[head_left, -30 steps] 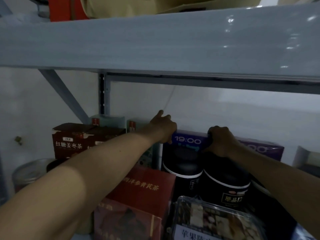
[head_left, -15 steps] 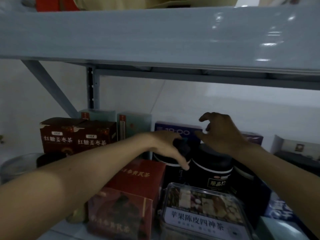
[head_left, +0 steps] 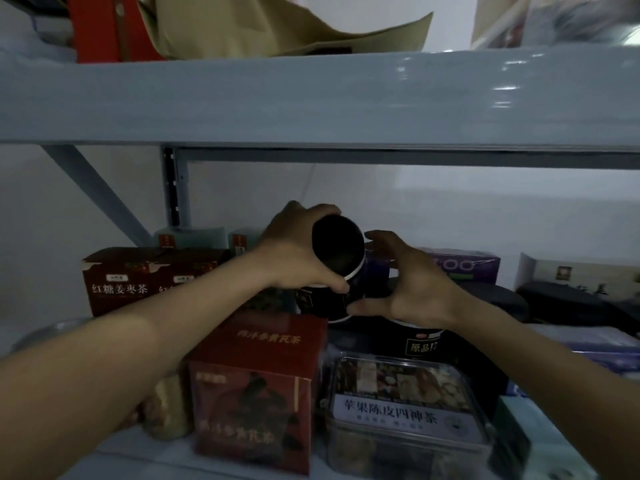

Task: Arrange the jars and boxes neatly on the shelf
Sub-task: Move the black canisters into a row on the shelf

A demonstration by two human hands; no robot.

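Observation:
My left hand (head_left: 298, 251) grips a black jar (head_left: 337, 249) by its lid end and holds it tilted, lifted above the shelf's contents. My right hand (head_left: 412, 289) is spread beside the jar, thumb under its lower rim and fingers at its far side. A second black jar (head_left: 420, 344) with a white band stands just below my right hand. A purple box (head_left: 460, 266) lies at the back behind both hands.
A red box (head_left: 256, 386) and a clear tea box (head_left: 405, 410) stand at the front. Dark red boxes (head_left: 119, 282) and pale green boxes (head_left: 188, 237) line the back left. The upper shelf board (head_left: 311, 98) hangs close overhead. A dark box (head_left: 568, 299) sits far right.
Both hands left the purple box at the back. My left hand took hold of a black jar and raised it, tilted; my right hand came in beside it.

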